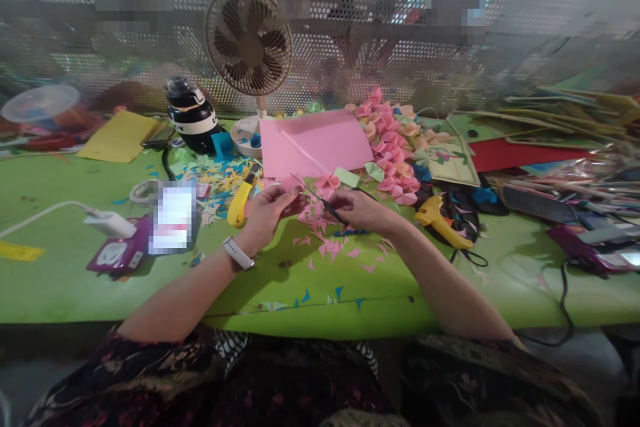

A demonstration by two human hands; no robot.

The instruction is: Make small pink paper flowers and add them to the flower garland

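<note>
Toward the middle of the table, my left hand (pixel 270 210) is closed in a pinch. Whatever lies between its fingertips is too small or hidden to make out. Facing it, my right hand (pixel 357 210) grips a slim dark pointed tool (pixel 335 211), whose thin tip points up and left toward my left fingers. Pink paper scraps (pixel 330 248) are scattered below both hands. Just beyond my fingers are a pink paper flower (pixel 327 182), a pale green paper piece (pixel 347 177) and a large pink sheet (pixel 315 143). A yellow-handled cutter (pixel 240 203) is beside my left hand.
A pile of pink paper flowers (pixel 393 153) and a yellow glue gun (pixel 445 221) are at right. Behind stand a fan (pixel 250 47) and a black bottle (pixel 193 120). At left are a lit phone (pixel 173 217) and purple power strip (pixel 113 255); paper sheets (pixel 545 123) lie far right.
</note>
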